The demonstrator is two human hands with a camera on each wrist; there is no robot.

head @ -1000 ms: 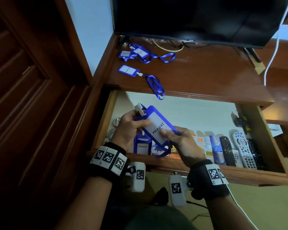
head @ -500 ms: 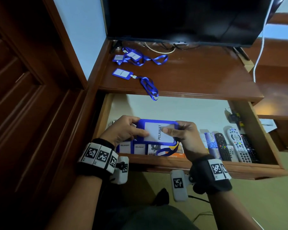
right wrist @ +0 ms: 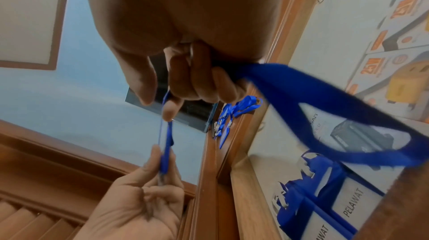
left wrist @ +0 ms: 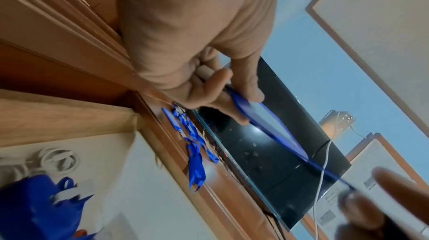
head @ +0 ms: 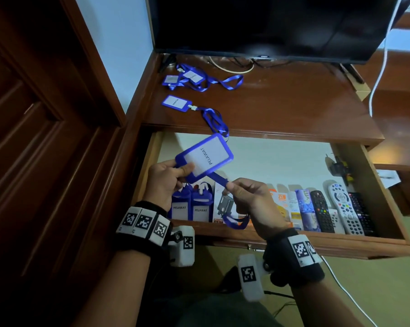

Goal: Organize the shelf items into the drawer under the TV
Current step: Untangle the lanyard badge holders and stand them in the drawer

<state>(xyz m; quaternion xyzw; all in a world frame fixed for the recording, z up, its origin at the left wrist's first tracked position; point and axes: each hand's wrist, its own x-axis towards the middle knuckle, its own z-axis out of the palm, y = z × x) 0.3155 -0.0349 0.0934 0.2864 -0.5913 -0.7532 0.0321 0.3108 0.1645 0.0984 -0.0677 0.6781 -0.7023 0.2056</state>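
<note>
The left hand [head: 164, 179] pinches the blue plastic badge holder [head: 205, 157] above the open wooden drawer's [head: 317, 245] left end. The right hand [head: 251, 201] pinches its blue strap [head: 219, 179], partly hidden behind the fingers.

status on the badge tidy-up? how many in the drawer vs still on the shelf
Done: two PELAWAT badges stand at the drawer front, left of the boxes and remotes. In hand: left hand grips a third badge above the drawer; right hand pinches its lanyard. Left: one badge mid-shelf and two tangled badges under the TV.
</note>
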